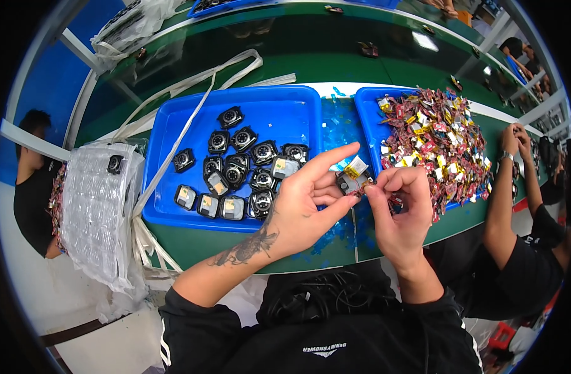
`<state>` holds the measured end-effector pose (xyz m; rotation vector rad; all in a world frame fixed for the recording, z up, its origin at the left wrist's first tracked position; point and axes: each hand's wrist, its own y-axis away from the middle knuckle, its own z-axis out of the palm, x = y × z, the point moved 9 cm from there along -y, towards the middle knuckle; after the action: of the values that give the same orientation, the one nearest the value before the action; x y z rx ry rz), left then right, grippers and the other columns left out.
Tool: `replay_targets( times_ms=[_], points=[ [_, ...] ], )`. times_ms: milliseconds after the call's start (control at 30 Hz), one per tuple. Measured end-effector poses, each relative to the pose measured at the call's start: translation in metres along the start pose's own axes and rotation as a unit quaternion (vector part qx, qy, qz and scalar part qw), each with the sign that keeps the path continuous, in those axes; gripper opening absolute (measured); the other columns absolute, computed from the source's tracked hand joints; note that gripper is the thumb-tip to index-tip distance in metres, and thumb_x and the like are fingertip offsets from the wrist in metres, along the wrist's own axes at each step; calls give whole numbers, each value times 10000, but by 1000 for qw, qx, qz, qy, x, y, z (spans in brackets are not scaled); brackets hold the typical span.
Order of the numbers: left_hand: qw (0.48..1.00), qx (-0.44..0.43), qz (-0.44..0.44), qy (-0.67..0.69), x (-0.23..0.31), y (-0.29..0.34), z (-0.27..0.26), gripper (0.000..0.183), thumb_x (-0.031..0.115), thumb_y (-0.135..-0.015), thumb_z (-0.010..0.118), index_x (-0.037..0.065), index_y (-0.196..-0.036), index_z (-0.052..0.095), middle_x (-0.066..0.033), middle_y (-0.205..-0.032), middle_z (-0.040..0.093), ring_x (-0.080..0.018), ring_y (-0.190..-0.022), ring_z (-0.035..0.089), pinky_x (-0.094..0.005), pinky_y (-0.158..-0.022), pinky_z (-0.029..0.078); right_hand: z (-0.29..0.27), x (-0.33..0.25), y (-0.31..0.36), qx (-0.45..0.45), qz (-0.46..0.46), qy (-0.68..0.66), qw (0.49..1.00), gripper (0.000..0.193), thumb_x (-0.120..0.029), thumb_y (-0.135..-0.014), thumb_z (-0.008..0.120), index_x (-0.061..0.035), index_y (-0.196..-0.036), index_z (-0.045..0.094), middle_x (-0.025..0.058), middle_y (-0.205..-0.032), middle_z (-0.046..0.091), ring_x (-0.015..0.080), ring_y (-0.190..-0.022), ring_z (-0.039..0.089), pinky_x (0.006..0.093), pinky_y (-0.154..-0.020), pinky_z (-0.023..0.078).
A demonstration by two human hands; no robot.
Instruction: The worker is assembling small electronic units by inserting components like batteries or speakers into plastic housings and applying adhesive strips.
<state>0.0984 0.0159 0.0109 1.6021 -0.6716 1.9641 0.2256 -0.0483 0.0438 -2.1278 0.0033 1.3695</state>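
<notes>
My left hand [307, 209], palm turned inward, is closed on a small dark watch case [343, 182] between thumb and fingers, its index finger stretched out. A silver battery with yellow tape [355, 167] sticks up from the case beside the fingertips. My right hand [400, 212] pinches at the near side of the case, by thin wires and a small part too tiny to name. To the left, a blue tray [235, 95] holds several black watch cases [237, 169], some showing round sensor backs, others open with pale insides.
A second blue tray [367, 115] on the right carries a heap of small batteries and red circuit boards [435, 146]. Blue film scraps [335, 128] litter the green bench between the trays. Plastic-wrapped trays [101, 206] and white straps [151, 234] lie left. A co-worker's arms [500, 193] are at right.
</notes>
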Motion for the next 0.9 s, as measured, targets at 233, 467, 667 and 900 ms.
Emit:
replay_targets(
  times_ms=[233, 467, 667, 900],
  points=[
    [997, 67, 27, 39, 0, 1, -4, 499, -99, -859, 594, 10, -1330, 472, -79, -948, 657, -66, -848, 624, -205, -762, 521, 5, 5, 1, -6, 40, -3, 999, 309, 99, -795, 693, 9, -1039, 526, 97, -980, 569, 132, -846, 592, 239, -711, 541],
    [1000, 11, -5, 19, -5, 3, 6, 438, -77, -873, 601, -19, -1300, 524, -117, -1101, 644, -96, -970, 624, -229, -852, 525, 12, 28, 6, -63, 150, -177, 971, 340, 103, -836, 652, 14, -1127, 501, 60, -1027, 542, 100, -956, 551, 226, -808, 542],
    [996, 9, -11, 86, -6, 4, -1, 407, -64, -885, 601, -32, -1281, 512, -107, -1089, 647, -102, -979, 627, -232, -850, 521, 17, 20, 5, -55, 144, -175, 972, 342, 101, -842, 643, 11, -1144, 510, 56, -1017, 537, 99, -950, 547, 227, -797, 541],
    [996, 56, -25, -67, 4, -2, -33, 522, 26, -851, 696, 37, -1327, 482, -147, -1128, 629, -171, -943, 660, -288, -807, 549, 39, 19, -51, -201, 117, -119, 965, 345, 131, -804, 614, 1, -1109, 518, 60, -971, 506, 124, -897, 581, 261, -744, 559]
  ],
)
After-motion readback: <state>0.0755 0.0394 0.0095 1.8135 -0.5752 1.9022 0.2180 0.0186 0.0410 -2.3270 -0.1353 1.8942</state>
